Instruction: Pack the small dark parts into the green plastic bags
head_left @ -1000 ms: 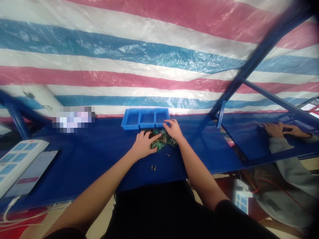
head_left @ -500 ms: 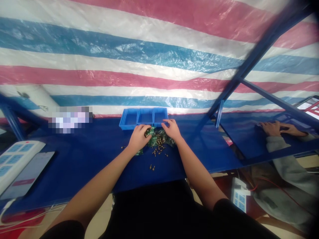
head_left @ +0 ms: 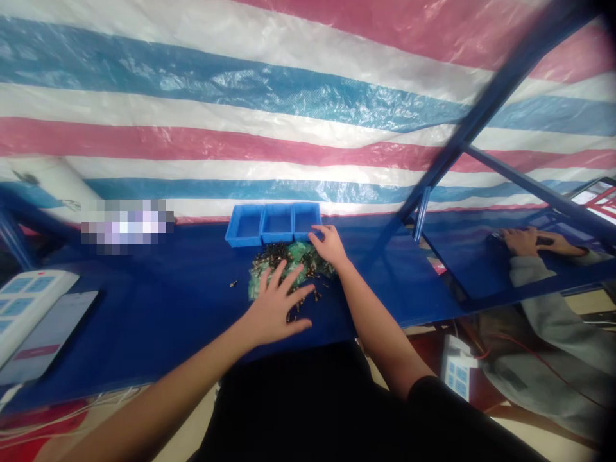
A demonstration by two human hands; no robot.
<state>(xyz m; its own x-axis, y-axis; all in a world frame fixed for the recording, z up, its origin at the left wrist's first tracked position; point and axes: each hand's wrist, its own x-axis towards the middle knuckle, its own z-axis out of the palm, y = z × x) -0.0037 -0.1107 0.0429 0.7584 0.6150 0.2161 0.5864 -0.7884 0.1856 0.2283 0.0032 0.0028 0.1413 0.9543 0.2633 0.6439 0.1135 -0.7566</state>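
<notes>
Blue bins (head_left: 273, 224) behind parts pile (head_left: 274, 255) block fwd; frame strut (head_left: 495, 97) rt.

The left hand (head_left: 275, 314) is spreading its fingers wide over a heap of little brass screws (head_left: 272, 255) lying on green scraps (head_left: 301, 253) on the blue table (head_left: 144, 321). The right hand (head_left: 328, 247) is resting at the heap's 2 o'clock side, just below a blue bin (head_left: 273, 223) with three parts.

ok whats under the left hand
Brass-coloured pins and green board scraps show past the fingers of the left hand; its palm hides whatever lies directly beneath.
</notes>
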